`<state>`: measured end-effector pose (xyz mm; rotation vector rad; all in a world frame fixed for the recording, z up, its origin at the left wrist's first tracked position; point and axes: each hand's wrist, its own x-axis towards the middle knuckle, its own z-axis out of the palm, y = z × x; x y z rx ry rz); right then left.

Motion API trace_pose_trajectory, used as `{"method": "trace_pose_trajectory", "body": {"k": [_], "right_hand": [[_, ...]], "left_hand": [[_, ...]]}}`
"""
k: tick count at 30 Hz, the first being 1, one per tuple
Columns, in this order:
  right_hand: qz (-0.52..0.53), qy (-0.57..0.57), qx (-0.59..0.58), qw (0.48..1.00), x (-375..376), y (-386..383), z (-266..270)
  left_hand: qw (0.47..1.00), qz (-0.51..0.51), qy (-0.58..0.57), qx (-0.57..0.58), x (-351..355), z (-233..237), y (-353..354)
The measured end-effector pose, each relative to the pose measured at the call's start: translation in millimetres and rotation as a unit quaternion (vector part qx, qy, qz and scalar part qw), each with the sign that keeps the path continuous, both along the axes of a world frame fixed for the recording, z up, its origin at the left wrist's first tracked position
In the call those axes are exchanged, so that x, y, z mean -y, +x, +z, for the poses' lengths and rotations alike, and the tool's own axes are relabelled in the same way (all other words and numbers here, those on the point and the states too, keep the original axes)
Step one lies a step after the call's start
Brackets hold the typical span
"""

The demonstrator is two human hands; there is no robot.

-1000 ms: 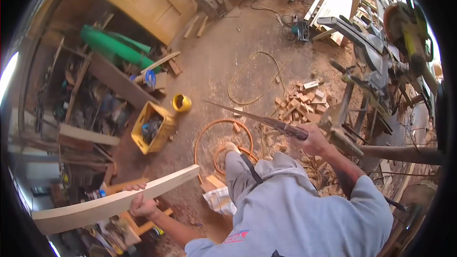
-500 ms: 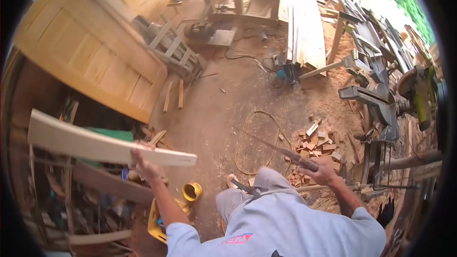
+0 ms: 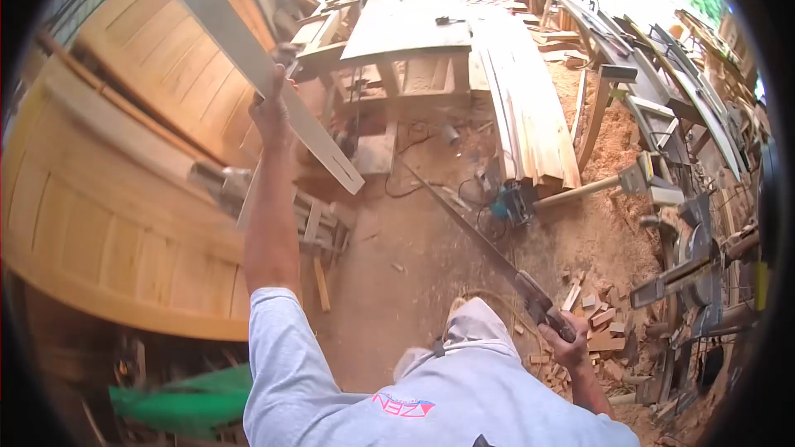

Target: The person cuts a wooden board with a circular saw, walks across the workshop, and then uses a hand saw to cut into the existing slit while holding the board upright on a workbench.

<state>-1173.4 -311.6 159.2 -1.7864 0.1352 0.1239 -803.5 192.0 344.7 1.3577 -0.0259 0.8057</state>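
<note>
My left hand (image 3: 272,116) is raised out in front, fingers wrapped around a long flat wooden board (image 3: 222,26). The board slants from the upper left down to the right, and a thin slot or mark shows near its lower end. Down on the right, my right hand (image 3: 568,344) grips a handsaw (image 3: 479,238) by its dark wooden handle. The saw's narrow blade points forward and left, above the floor and apart from the board.
Large panelled wooden doors (image 3: 108,223) lean on the left. Ahead stand a workbench (image 3: 406,33) and stacked planks (image 3: 530,99), with a teal power tool (image 3: 512,204) at their near end. Offcuts (image 3: 600,319) lie on the floor at right, near a mitre saw (image 3: 691,269).
My left hand has lifted the board up and forward, tilting its far end higher. The saw stays in my right hand, its blade now angled more forward. My view has shifted ahead.
</note>
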Motion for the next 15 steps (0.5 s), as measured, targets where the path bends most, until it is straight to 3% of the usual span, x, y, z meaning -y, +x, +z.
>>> {"method": "trace_pose_trajectory", "body": {"k": [4,6,8,9,12,15], "right_hand": [[-0.004,-0.087,0.077,0.993,-2.7,71.4,52.9],[-0.065,-0.119,0.094,0.986,-2.6,93.9,64.5],[-0.052,-0.163,0.084,0.982,-3.1,121.7,82.3],[-0.04,-0.205,0.076,0.975,-6.5,135.6,85.6],[-0.068,-0.157,0.055,0.984,-32.6,185.9,74.3],[-0.19,-0.065,0.055,0.978,-84.6,258.9,53.7]], "left_hand": [[0.999,0.004,-0.005,0.037,9.7,14.9,140.4],[0.998,-0.014,-0.011,0.053,5.0,29.6,221.9],[0.997,0.061,0.011,0.044,7.8,25.2,300.5],[0.993,0.073,0.092,0.023,5.0,23.8,338.4],[0.995,0.016,0.063,0.077,36.0,8.8,435.2],[0.993,-0.07,0.059,0.079,45.6,0.6,546.8]]}}
